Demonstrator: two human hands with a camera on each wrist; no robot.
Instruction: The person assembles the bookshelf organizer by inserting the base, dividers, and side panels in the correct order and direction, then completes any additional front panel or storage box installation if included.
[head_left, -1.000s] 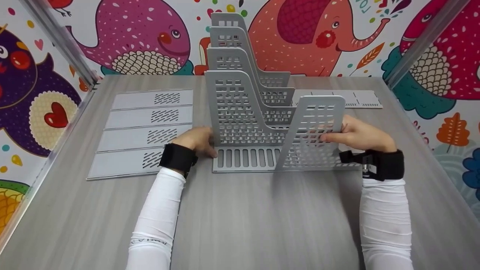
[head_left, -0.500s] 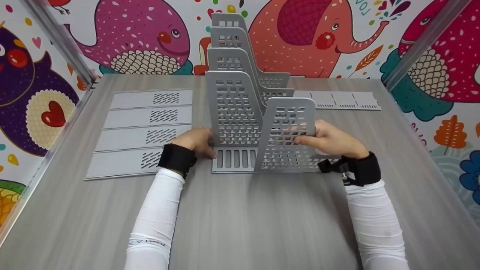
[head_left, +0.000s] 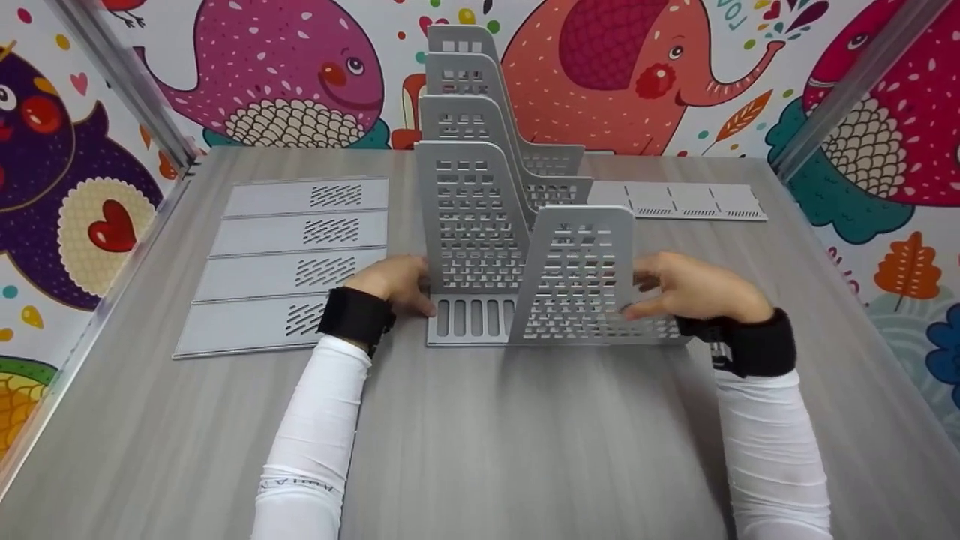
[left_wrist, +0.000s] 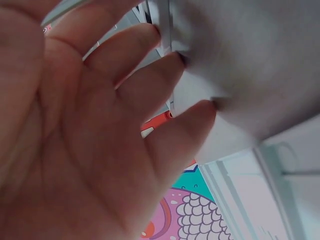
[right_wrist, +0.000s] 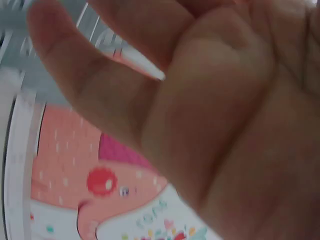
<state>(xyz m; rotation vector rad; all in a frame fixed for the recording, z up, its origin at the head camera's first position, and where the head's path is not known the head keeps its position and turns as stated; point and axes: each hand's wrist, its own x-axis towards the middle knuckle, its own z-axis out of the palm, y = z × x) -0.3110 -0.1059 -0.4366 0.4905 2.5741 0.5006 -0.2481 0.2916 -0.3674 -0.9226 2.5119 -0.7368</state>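
A grey magazine file rack with several upright perforated dividers (head_left: 476, 217) stands on a slotted base (head_left: 470, 319) in the head view. My left hand (head_left: 394, 281) is at the base's left end, its fingertips touching the table and the rack's edge; the left wrist view shows those fingers (left_wrist: 175, 125) fairly straight. A separate perforated panel (head_left: 577, 277) stands upright along the base's front, covering part of the rear dividers. Beside its right edge is my right hand (head_left: 697, 285), thumb and fingers spread apart. In the right wrist view its fingers (right_wrist: 95, 75) look extended, with nothing pinched between them.
On the left lies a flat grey sheet (head_left: 262, 266) made of several strips with slanted slots. Another flat slotted strip (head_left: 694, 201) lies behind the rack at right. A wall with cartoon animals (head_left: 600, 67) closes the back, and metal posts (head_left: 847, 97) stand at the corners.
The front panel has slid left along the base, and its top now sits slightly lower. My right hand has loosened its grip on the panel and shifted lower and right. The left hand stays put.
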